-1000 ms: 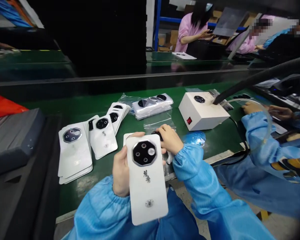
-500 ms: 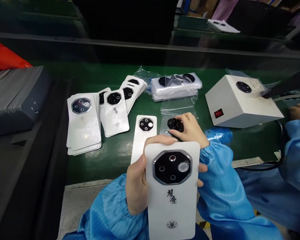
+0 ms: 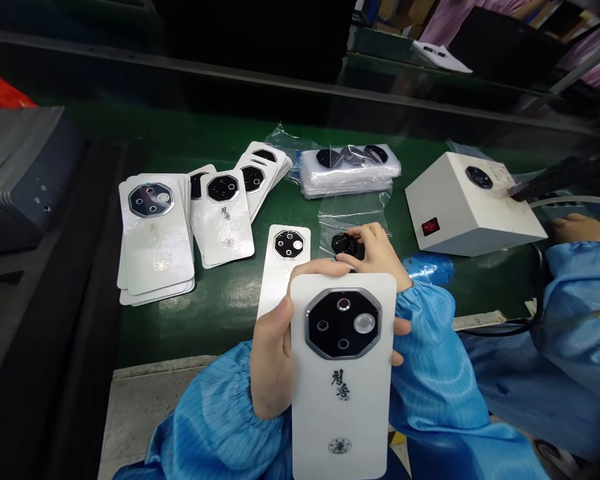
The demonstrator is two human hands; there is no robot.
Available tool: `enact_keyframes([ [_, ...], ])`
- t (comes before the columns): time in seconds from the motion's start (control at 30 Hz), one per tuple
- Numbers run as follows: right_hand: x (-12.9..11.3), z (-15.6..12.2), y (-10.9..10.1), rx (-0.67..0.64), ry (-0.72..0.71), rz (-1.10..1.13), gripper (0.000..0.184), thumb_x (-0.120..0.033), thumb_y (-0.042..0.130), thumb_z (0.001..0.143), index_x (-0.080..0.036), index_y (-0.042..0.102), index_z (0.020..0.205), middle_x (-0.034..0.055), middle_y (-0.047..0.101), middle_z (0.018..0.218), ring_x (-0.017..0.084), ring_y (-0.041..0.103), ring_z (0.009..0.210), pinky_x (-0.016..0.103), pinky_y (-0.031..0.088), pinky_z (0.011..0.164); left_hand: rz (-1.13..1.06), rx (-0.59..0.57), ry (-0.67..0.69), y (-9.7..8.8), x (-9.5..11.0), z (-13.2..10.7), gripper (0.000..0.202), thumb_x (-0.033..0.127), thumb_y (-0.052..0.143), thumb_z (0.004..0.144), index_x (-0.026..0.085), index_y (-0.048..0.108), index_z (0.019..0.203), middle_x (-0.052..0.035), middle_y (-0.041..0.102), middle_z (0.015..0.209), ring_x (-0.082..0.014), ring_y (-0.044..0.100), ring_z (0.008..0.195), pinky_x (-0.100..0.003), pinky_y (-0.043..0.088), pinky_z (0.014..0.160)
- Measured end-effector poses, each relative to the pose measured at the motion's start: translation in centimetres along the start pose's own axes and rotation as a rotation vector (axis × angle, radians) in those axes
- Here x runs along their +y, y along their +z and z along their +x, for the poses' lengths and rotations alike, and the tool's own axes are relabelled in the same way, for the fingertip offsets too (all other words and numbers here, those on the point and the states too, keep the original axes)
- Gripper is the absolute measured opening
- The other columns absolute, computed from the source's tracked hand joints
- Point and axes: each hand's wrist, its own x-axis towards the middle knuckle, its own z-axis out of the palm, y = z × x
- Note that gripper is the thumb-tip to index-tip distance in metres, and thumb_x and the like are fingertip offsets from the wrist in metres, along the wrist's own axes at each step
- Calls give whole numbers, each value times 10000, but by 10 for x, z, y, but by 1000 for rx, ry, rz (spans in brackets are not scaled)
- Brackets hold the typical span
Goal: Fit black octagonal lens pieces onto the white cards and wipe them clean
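Note:
My left hand (image 3: 275, 347) is closed around a white phone back cover (image 3: 341, 413), upright and close to the camera, with a black octagonal camera panel at its top. My right hand (image 3: 375, 250) reaches past it and pinches a black camera lens cover (image 3: 347, 245) that lies on a clear plastic film (image 3: 333, 220). Part of that lens cover is hidden by my fingers. Just behind the held cover, another white back cover (image 3: 273, 283) lies flat on the green bench.
Stacked back covers (image 3: 157, 260) and fanned ones (image 3: 230, 233) lie at left. Bagged lens covers (image 3: 350, 180) sit behind my right hand. A white box with a red switch (image 3: 473, 220) and blue film (image 3: 430, 269) are at right. A co-worker's hand (image 3: 585, 229) rests beyond the box.
The view has shifted slightly, so the bench things appear a little further left and higher. Both hands keep their holds, with the right still on the lens cover.

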Motion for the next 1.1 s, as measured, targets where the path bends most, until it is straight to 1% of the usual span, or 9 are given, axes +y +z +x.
enact_keyframes([
  [0.1, -2, 0, -1, -6, 13, 3, 365, -358, 654, 722, -204, 506, 1018, 95, 476, 1036, 276, 493, 1021, 453, 448, 910, -9, 8, 1, 1, 2, 1, 237, 390, 504, 810, 278, 587, 1001, -85, 676, 1032, -318, 689, 794, -403, 529, 661],
  [0.23, -5, 0, -2, -8, 18, -3, 373, -345, 657, 726, -193, 501, 1028, 99, 475, 1038, 272, 490, 1009, 457, 447, 907, -9, 30, -8, 4, 6, 3, 245, 397, 509, 795, 275, 592, 991, -83, 681, 961, -298, 682, 779, -397, 531, 650],
  [0.33, -7, -1, -3, -7, 10, -6, 356, -328, 657, 735, -187, 504, 1024, 109, 478, 1034, 275, 490, 1007, 454, 446, 902, -3, 27, 1, 5, 8, 3, 245, 399, 506, 789, 273, 594, 980, -86, 682, 945, -306, 684, 760, -408, 523, 655],
  [0.47, -8, -2, -5, -4, -7, 12, 279, -325, 606, 790, -205, 501, 1019, 110, 481, 1028, 270, 490, 1021, 452, 444, 916, -56, 46, -25, 5, 9, 1, 234, 394, 522, 779, 276, 575, 973, -79, 683, 955, -312, 687, 763, -411, 521, 668],
  [0.57, -7, -1, -7, -13, -13, 34, 237, -291, 581, 804, -220, 498, 1015, 101, 481, 1027, 260, 501, 1010, 454, 454, 915, -103, 30, -13, 5, 9, 1, 229, 372, 515, 784, 270, 574, 980, -76, 676, 966, -304, 681, 788, -408, 528, 669],
  [0.7, -7, -1, -9, -21, -19, 58, 267, -264, 608, 775, -227, 493, 1012, 95, 475, 1020, 263, 506, 1013, 461, 462, 914, -96, 8, 15, 5, 10, 1, 259, 375, 468, 803, 250, 583, 998, -94, 673, 953, -307, 680, 783, -407, 531, 667],
  [0.87, -11, -4, -11, -18, -23, 67, 250, -243, 554, 783, -233, 481, 1022, 95, 476, 1024, 264, 509, 1014, 477, 462, 912, -79, 79, 32, 7, 11, 3, 301, 359, 311, 864, 246, 555, 999, -116, 685, 934, -316, 683, 770, -425, 531, 642],
  [1.0, -11, -3, -11, -12, -20, 66, 266, -204, 525, 766, -215, 473, 1026, 102, 478, 1010, 258, 514, 1001, 462, 468, 896, -1, 131, 36, 3, 15, 5, 336, 356, 248, 880, 247, 469, 1108, -134, 694, 916, -334, 688, 702, -445, 523, 604],
  [1.1, -9, -2, -10, -6, -14, 74, 273, -203, 543, 748, -227, 466, 1009, 94, 471, 990, 266, 515, 990, 480, 476, 877, 97, 98, -28, -3, 20, 5, 362, 401, 287, 879, 273, 382, 1204, -142, 694, 942, -348, 685, 761, -457, 519, 635],
])
